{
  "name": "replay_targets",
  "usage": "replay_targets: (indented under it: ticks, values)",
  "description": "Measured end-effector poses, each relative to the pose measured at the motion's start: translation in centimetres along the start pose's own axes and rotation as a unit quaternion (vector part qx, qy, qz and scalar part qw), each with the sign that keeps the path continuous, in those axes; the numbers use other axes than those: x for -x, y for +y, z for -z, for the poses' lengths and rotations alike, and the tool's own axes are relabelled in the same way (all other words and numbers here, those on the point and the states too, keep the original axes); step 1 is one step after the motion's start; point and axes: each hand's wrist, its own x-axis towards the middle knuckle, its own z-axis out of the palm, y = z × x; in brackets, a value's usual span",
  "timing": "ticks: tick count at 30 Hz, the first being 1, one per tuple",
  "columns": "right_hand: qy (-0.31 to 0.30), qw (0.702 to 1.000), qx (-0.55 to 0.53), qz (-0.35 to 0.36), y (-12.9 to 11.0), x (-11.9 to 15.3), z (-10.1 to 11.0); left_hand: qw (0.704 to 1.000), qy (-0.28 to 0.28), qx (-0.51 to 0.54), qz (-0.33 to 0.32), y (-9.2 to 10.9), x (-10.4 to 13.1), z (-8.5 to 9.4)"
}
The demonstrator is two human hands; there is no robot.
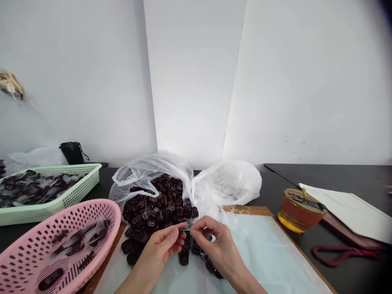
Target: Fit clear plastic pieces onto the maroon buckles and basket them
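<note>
My left hand (163,243) pinches a small dark piece between thumb and fingertips, above the covered board. Close beside it, my right hand (214,241) has its thumb and forefinger pressed together on a bit of clear plastic (189,227) that reaches to the dark piece. Behind and below both hands lies a heap of glossy dark brown pieces (165,200), spilling from an open clear plastic bag (147,171). A few loose dark pieces (183,256) rest under my hands on the pale sheet (260,245).
On the left stand a pink basket (113,220) with some wrapped pieces and a green basket (88,179) full of them, with a black cup (72,153) behind. At right are an amber container (301,210), dark red scissors (343,254) and papers (352,208). Another white bag (229,183) lies behind.
</note>
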Motion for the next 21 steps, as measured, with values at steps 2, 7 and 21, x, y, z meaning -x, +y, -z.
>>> replay_targets:
  ticks: [2, 7, 21]
  values:
    - [0.001, 1.0, 0.006, 0.002, 0.1, 0.0, -0.1, 1.0, 0.0, -0.004, 0.0, 0.1, 0.1, -0.1]
    - [-0.008, 0.999, 0.045, 0.016, 0.5, 0.0, -0.4, 1.0, 0.004, -0.027, -0.002, 0.0, 0.1, 0.0]
    - [-0.024, 1.0, 0.013, -0.007, 0.6, 0.2, -0.4, 0.985, -0.03, -0.15, -0.08, -1.0, -1.0, 1.0]
